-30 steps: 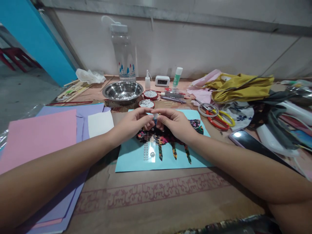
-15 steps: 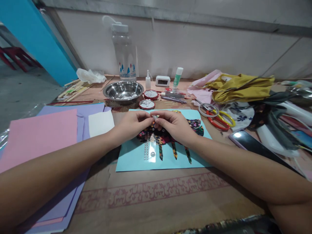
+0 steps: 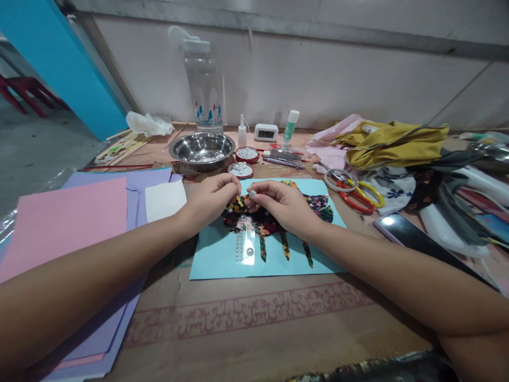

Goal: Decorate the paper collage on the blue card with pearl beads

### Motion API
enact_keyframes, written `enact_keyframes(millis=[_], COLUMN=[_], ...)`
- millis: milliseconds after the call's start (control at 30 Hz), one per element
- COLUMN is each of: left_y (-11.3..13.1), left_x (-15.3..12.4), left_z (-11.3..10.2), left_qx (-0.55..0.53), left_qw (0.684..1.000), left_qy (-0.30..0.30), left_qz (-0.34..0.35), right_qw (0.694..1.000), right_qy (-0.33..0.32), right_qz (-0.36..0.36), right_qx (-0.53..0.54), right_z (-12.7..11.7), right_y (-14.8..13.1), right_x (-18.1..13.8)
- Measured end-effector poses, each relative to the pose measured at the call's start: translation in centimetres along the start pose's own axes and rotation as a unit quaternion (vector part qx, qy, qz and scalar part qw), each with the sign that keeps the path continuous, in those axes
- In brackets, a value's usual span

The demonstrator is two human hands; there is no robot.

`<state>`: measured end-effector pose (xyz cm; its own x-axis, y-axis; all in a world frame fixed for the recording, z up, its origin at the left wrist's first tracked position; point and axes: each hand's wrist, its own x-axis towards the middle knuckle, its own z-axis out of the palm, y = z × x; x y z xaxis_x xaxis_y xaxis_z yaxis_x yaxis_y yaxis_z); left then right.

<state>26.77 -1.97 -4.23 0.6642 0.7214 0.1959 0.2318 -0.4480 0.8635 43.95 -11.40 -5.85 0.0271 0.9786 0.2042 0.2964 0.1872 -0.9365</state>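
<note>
Nearest us, a brown table cover (image 3: 238,345) carries a reddish patterned border (image 3: 270,312). Just beyond lies a light-blue sheet (image 3: 222,262), and on it a clear strip of pearl beads (image 3: 244,244), its long axis running near to far. The strip's far end meets a dark floral cutout (image 3: 268,228), whose narrow pieces point toward us.

Over the cutout, our right hand (image 3: 285,206) pinches a round white bead (image 3: 253,194) between thumb and forefinger. The bead sits at the left end of that grip, facing the left hand (image 3: 209,204), with no long axis that we can see. The left hand's fingertips are curled together just left of it, a small gap between; we can't make out whether they hold anything. The right hand is the nearer, being in contact with the bead.

Farther off stand two red-rimmed dishes of white pieces (image 3: 240,170), a steel bowl (image 3: 180,160) to their left, then a white dropper bottle (image 3: 242,136), a digital clock (image 3: 266,132) and a glue stick (image 3: 291,127).
</note>
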Motion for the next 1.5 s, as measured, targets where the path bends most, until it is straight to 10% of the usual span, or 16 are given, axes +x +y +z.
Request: enact_keyframes(millis=[900, 1267, 1500], left_y=[0.5, 3.7, 0.4], left_x=[0.2, 1.9, 2.6], left_z=[-0.9, -8.8, -15.5], left_qx=[0.081, 0.215, 0.378], left_qw=[0.996, 0.968, 0.892], left_qy=[0.012, 0.121, 0.241], left_qz=[0.032, 0.057, -0.06], right_qw=[0.997, 0.999, 0.997], right_qy=[0.009, -0.003, -0.018], right_qz=[0.0, 0.016, -0.005], right_qx=[0.074, 0.043, 0.074], right_z=[0.1, 0.1, 0.2], right_y=[-0.3, -0.4, -0.3], right_x=[0.2, 0.1, 0.1])
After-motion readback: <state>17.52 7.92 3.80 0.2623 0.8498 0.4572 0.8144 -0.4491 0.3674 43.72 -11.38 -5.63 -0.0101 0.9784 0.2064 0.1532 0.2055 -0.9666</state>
